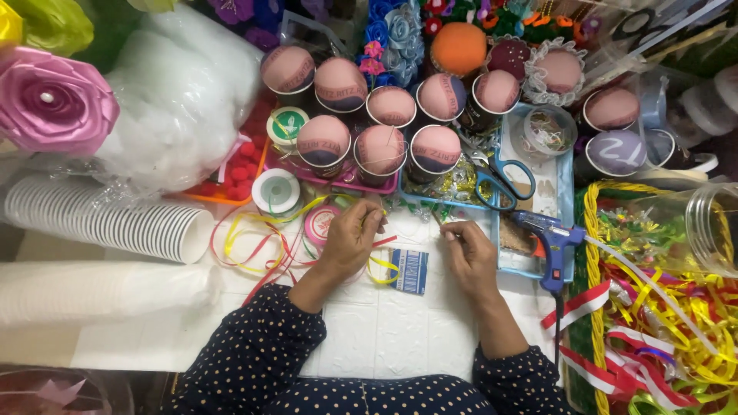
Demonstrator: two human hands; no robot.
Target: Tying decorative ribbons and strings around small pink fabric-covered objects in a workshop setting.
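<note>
Head view, looking straight down onto a white embossed surface [384,330] crowded with craft supplies.

Left hand [350,238] at centre frame, fingers curled narrow and pinched on something fine near a pink ribbon spool [319,223]; too small to tell whether thread, pin or ribbon end. Right hand [469,250] just right of it, thumb and forefinger pinched together on a similarly tiny item, likewise unreadable. Both hands apart from each other, with a small blue card [410,270] lying flat between and below them.

Loose yellow and red ribbon strands [257,242] tangled left of the left hand, beside a white spool [277,190]. Judged very light, limp and slippery; best taken by a pinch near a free end, since a loose grip would let it slide.

Above the hands, rows of paper cups capped with pink fabric domes [380,146], resting partly on a pink tray. Scissors with blue handles [500,180] and a blue glue gun [550,238] in a pale blue tray [567,184] at right of centre. Yellow wicker basket [592,261] full of ribbon at lower right. Stack of white cups on its side [108,219] at left, white stuffing [181,92] above it, a pink fabric rose [54,104] at upper left.
</note>
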